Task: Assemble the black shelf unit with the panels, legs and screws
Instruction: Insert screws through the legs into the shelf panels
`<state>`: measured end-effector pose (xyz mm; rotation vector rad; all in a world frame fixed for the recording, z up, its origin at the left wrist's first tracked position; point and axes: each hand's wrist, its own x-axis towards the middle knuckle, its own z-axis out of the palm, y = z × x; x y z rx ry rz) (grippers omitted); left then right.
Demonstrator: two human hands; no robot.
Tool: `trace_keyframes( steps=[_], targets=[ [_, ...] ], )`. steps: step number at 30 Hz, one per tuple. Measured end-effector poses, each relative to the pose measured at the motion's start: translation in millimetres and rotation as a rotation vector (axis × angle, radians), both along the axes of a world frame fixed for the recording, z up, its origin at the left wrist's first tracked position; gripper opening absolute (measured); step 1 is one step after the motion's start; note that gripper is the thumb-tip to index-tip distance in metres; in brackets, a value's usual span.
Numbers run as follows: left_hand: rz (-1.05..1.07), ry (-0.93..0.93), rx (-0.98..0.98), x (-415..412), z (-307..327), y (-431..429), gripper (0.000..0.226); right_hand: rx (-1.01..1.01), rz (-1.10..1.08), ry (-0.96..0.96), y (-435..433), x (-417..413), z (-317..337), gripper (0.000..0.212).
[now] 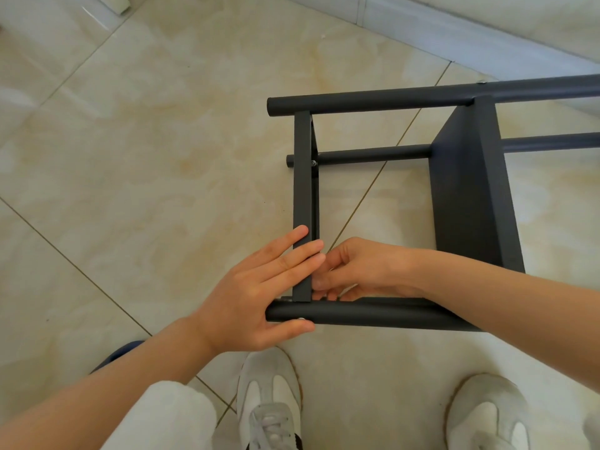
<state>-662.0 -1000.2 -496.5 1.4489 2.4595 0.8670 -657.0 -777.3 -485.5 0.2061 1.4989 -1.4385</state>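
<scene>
**As the shelf lies on its side, both grips meet at its near corner**

While the black shelf unit [454, 203] lies on its side on the tiled floor [162, 157], just ahead of my white shoes [269, 384], my left grip [259, 300] is spread flat. Its straight fingers press across the edge of the end panel [302, 190], and the thumb lies along my side of the near leg [373, 315], just beside a silver screw head [301, 318]. My right grip [360, 271] comes in from the other side of that panel, fingers curled at the corner where panel meets leg. Whether they pinch anything I cannot tell, since the tips are hidden there. A wider panel [487, 164] stands further right between the legs. The far leg [389, 99] runs along the top, and another screw [313, 163] shows where a third leg [373, 154] meets the end panel.
</scene>
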Motion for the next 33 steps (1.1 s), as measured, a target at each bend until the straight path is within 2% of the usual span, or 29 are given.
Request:
trace_keyframes(
  steps=[8,23,29,33],
  targets=[
    [0.005,0.015,-0.002,1,0,1,0.072,0.056,0.019,0.047,0,-5,1,0.009],
    [0.006,0.017,0.014,0,-2,1,0.072,0.000,0.035,0.025,-7,-6,-7,0.008],
    [0.004,0.017,0.012,0,-2,1,0.072,-0.006,0.079,-0.010,-4,-10,-9,0.021],
    [0.006,0.015,0.010,0,-3,1,0.071,0.001,0.085,-0.025,-6,-11,-12,0.022]
  ],
)
